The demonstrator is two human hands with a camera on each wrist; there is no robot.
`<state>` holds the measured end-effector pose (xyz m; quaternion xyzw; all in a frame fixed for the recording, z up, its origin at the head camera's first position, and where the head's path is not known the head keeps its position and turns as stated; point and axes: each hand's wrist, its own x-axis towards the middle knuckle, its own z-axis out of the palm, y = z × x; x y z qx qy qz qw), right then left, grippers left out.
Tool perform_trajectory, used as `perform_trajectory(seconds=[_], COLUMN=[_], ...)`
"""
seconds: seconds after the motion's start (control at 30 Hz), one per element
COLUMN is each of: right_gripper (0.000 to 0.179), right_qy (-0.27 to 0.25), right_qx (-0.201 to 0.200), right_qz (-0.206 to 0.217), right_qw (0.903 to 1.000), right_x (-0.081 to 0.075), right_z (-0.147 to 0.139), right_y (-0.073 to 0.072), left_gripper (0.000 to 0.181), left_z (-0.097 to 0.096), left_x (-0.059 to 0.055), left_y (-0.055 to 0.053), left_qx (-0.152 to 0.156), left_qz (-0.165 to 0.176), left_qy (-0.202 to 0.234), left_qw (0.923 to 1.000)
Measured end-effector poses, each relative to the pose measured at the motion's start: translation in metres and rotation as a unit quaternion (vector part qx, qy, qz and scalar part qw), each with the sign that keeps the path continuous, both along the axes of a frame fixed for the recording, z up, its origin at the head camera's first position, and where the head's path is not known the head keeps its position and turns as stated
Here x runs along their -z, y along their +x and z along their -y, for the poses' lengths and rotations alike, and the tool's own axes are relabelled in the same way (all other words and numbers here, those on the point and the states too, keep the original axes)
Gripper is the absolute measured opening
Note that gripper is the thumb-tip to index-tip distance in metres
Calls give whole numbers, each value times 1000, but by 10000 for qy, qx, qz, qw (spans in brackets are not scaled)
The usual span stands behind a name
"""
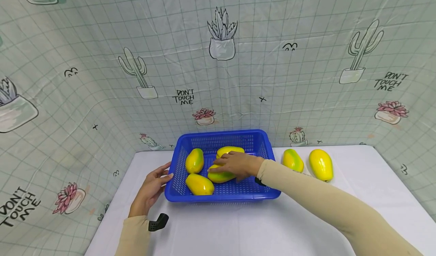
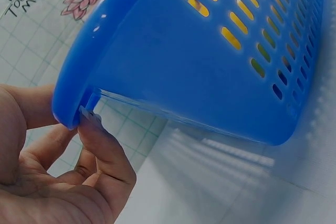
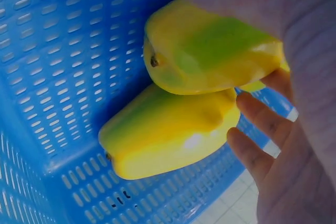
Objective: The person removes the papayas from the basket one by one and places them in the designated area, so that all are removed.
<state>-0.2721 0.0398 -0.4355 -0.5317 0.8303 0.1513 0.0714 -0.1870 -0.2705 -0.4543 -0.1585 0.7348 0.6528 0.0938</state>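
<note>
A blue plastic basket (image 1: 223, 198) with slotted walls stands on the table, several yellow-green mangoes inside. My left hand (image 1: 152, 186) holds its left rim, pinched between thumb and fingers in the left wrist view. My right hand (image 1: 238, 164) reaches into the basket over a mango (image 1: 218, 176). In the right wrist view, thumb and fingers lie on either side of this mango (image 3: 205, 51), while other fingertips come close to the mango (image 3: 173, 135) beside it. A mango (image 1: 225, 150) partly shows behind the right hand; two more mangoes (image 1: 195, 161) (image 1: 200, 185) lie to the left.
Two mangoes, a smaller one (image 1: 293, 160) and a larger one (image 1: 321, 165), lie on the white tablecloth (image 1: 218, 229) right of the basket. Behind the table hangs a grid-patterned curtain (image 1: 238, 86) with printed cacti. The right forearm crosses over the basket's right rim.
</note>
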Motion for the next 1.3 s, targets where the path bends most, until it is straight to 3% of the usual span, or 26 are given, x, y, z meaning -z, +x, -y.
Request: perform_trajectory(seconds=[0.37,0.6,0.9,1.13,1.3], right_gripper=[96,104,105,104,105], right_qy=[-78,58,104,-35,-408], right_qx=[3,241,247,392,413], right_qz=[-300,-77,8,164,169], right_qw=[9995,9997,9996,9991,9982], right_x=[1,2,3,-6,-16], right_z=[-11,-13,-15,-20,-33], right_y=[-1,0,1,8,12], left_gripper=[58,59,59,59,59], left_z=[-2,-2,-2,0,1], left_x=[0,0,-1,1,1], left_y=[-3,-1,0,0,1], left_qx=[29,39,95,84,103], left_qz=[20,-39,-104,-51,-65], left_qy=[-13,6,51,-6,-4], left_qw=[10000,10000,9999,10000,9999])
